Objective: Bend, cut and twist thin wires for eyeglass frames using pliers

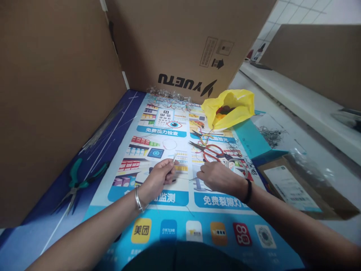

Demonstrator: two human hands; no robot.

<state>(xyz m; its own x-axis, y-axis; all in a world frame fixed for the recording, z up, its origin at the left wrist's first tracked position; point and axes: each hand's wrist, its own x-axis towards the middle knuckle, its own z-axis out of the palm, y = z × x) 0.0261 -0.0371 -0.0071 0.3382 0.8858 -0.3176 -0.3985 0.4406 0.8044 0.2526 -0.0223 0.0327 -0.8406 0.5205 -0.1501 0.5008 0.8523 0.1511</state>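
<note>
My left hand (162, 174) is closed, with a small bundle of thin silvery wire (175, 156) sticking up between thumb and forefinger. My right hand (214, 175) is closed too, its knuckles up and its fingers curled under. A fine thread-like line runs between the hands, but what the right fingers grip is hidden. Just beyond the right hand lie red-handled scissors (211, 151), blades pointing left, and a second pair with yellowish handles (207, 140). A pale ring-shaped coil (239, 168) rests beside my right wrist. Past the left hand, a thin loop (169, 144) lies on the printed mat (169, 222).
Teal-handled pliers (76, 183) lie at left. Cardboard walls (175, 41) rise behind and left. Tangled wire scraps (169, 98) lie at the back. A yellow bag (237, 107), a blue box (255, 139) and a labelled brown package (293, 186) are at right.
</note>
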